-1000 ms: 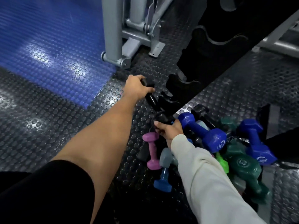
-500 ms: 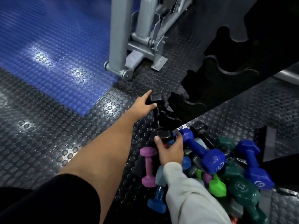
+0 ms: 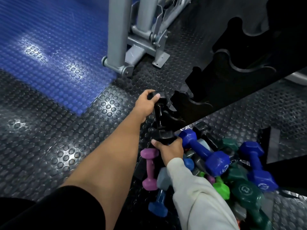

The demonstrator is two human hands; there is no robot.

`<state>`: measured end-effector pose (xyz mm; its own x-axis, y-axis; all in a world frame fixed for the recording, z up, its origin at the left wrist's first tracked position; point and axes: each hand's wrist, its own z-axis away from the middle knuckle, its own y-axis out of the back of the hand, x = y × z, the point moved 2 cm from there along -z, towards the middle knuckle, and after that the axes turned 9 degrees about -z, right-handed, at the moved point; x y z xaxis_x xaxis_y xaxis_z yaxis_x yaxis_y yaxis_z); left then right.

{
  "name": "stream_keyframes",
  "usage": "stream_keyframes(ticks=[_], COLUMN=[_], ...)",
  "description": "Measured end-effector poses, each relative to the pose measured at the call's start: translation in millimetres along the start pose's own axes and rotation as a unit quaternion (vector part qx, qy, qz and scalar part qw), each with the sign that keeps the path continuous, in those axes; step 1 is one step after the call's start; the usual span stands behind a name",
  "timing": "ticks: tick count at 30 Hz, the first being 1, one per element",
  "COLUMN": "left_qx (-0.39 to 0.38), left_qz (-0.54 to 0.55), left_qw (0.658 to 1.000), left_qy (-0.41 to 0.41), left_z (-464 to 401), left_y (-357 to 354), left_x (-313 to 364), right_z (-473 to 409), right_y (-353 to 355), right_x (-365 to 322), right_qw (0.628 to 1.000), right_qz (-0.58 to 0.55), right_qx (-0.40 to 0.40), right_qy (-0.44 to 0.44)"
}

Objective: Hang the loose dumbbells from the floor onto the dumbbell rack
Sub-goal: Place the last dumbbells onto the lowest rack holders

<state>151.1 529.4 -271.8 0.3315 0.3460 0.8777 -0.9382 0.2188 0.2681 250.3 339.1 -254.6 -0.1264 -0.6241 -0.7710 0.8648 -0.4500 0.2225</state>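
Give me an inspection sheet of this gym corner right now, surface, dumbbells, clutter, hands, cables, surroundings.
Surface: studded dark rubber floor, blue mat beyond.
Job's things: black dumbbell at the lowest cradle of the black rack; coloured dumbbells piled on the floor, purple dumbbell at the pile's edge.
Clutter: nothing seen.
Hands: left hand grips the dumbbell's top head, right hand grips its lower head.
Cables: nothing seen.
Surroundings: grey machine frame.

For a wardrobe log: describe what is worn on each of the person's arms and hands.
The left arm is bare below a short black sleeve at the upper arm. The right arm wears a long off-white, creased sleeve reaching the wrist. Left hand and right hand are bare: no gloves, rings or watch show.
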Motion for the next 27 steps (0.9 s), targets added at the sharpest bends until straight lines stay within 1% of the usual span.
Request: stream_keyframes(ticks=[2,3,4,6,8,10,11,12,13,14,15,16,17,19,21,22,24,27], left_qx=[0.019,0.031,0.041,0.032,0.000,-0.016,-0.015,-0.018,-0.024,-0.032,-0.042,-0.049,-0.054,-0.059,-0.058,-0.056,-0.050,-0.060], left_qz=[-0.049,-0.077,-0.102,-0.148,-0.193,-0.216,-0.215,-0.205,-0.189,-0.171,-0.156,-0.144,-0.133,-0.079,0.012,0.052,0.093,0.075], left_qw=[0.998,0.995,0.991,0.983,0.976,0.972,0.972,0.974,0.978,0.981,0.984,0.985,0.987,0.992,0.997,0.997,0.994,0.995], left_qy=[-0.037,-0.060,-0.080,-0.102,-0.102,-0.091,-0.089,-0.089,-0.087,-0.083,-0.078,-0.077,-0.078,-0.076,-0.048,-0.027,-0.002,-0.019], left_z=[-3,-4,-7,-12,-13,-13,-13,-12,-11,-10,-8,-5,-1,0,-1,1,3,3], left_y=[0,-1,-1,-6,-10,-7,-3,-1,1,0,-2,-5,-9,-16,-19,-20,-18,-15], left_x=[15,24,32,46,49,45,43,40,36,30,24,18,13,3,0,1,6,10], right_z=[-2,-4,-4,-4,-6,-12,-12,-10,-7,-3,2,5,10,13,9,5,-3,-10], right_y=[-11,-17,-23,-32,-34,-35,-36,-35,-32,-27,-19,-12,-7,-2,0,0,3,4], right_x=[1,3,3,1,1,4,5,6,6,5,4,4,1,-1,0,0,2,8], right_qw=[0.997,0.988,0.970,0.918,0.889,0.877,0.879,0.904,0.945,0.983,0.998,0.991,0.977,0.948,0.924,0.918,0.924,0.943], right_qz=[-0.079,-0.145,-0.227,-0.369,-0.422,-0.443,-0.440,-0.397,-0.305,-0.173,-0.045,0.033,0.065,0.141,0.214,0.218,0.195,0.136], right_qx=[-0.026,-0.050,-0.079,-0.111,-0.118,-0.123,-0.118,-0.103,-0.083,-0.054,-0.008,0.032,0.036,0.010,-0.003,-0.001,-0.007,-0.017], right_qy=[-0.012,-0.025,-0.042,-0.090,-0.132,-0.141,-0.140,-0.124,-0.085,-0.026,0.047,0.129,0.198,0.284,0.318,0.332,0.330,0.304])
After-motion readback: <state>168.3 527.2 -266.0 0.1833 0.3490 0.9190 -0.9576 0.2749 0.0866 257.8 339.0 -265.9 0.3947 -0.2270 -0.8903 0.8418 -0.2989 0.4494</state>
